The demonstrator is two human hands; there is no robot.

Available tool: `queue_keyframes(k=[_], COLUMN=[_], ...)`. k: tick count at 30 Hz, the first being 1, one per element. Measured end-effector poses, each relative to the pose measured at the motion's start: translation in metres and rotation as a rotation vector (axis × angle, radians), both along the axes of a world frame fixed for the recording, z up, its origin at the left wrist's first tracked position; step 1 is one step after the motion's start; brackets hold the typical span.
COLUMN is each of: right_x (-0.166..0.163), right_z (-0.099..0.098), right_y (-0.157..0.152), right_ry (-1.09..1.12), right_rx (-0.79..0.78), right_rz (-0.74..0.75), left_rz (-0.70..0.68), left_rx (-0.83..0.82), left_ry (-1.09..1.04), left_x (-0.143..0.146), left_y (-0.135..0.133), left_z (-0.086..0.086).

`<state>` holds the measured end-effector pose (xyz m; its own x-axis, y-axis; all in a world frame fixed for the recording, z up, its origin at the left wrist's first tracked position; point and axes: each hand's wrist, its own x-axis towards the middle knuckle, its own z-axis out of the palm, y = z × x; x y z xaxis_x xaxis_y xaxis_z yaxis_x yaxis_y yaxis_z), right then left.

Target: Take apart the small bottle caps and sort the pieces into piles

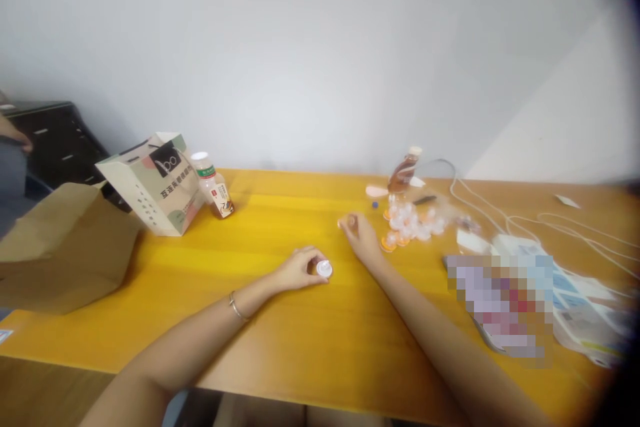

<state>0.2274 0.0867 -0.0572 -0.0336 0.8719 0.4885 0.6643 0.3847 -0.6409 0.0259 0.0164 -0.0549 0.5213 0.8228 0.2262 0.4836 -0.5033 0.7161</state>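
Between the thumb and fingers of my left hand is a small round white disc, held by its edge just above the table. A bracelet circles that wrist. My right hand is farther forward and to the right, its fingers curled together. Something small may be at its fingertips, but blur keeps me from making it out. Just right of this hand lies a pile of small clear, whitish and orange round pieces. A small blue cap sits behind the pile's left side.
On the yellow wooden table, a paper bag and a labelled bottle stand left. A brown bottle stands at the back. White cables and a blurred-out flat device lie right. A brown bag overhangs the left edge.
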Motion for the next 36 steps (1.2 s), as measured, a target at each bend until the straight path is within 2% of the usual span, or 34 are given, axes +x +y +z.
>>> queue_keyframes(k=[4, 8, 14, 18, 21, 23, 25, 27, 30, 36], right_x=[0.002, 0.000, 0.000, -0.003, -0.003, -0.003, -0.002, -0.003, -0.005, -0.011], right_z=[-0.012, -0.019, -0.019, -0.015, -0.012, -0.010, -0.006, -0.003, -0.001, -0.004], right_y=[0.043, 0.062, 0.061, 0.035, -0.005, -0.035, -0.060, -0.076, -0.082, -0.077], right_ry=[0.019, 0.056, 0.095, 0.130, 0.111, 0.069, 0.023, 0.010, -0.006, -0.028], right_rx=[0.004, 0.003, 0.023, 0.074, 0.062, 0.027, -0.012, -0.032, -0.073, -0.128], right_rz=[-0.069, -0.149, -0.187, -0.209, -0.060, 0.103, 0.350, 0.489, 0.557, 0.544], left_rz=[-0.015, -0.016, -0.022, -0.033, -0.033, -0.040, -0.050, -0.066, -0.084, -0.051], left_rx=[0.004, 0.027, 0.019, 0.019, 0.023, 0.025, 0.025, 0.020, 0.027, 0.005], left_ry=[0.011, 0.017, 0.046, 0.046, 0.042, 0.043, 0.026, -0.007, -0.037, -0.062], left_x=[0.000, -0.001, -0.001, -0.002, -0.002, -0.002, -0.003, -0.003, -0.004, -0.002], left_y=[-0.001, 0.000, -0.001, -0.002, -0.001, -0.001, 0.000, -0.001, -0.003, -0.006], left_z=[0.001, 0.000, 0.002, 0.004, 0.004, 0.002, 0.001, 0.000, 0.001, 0.000])
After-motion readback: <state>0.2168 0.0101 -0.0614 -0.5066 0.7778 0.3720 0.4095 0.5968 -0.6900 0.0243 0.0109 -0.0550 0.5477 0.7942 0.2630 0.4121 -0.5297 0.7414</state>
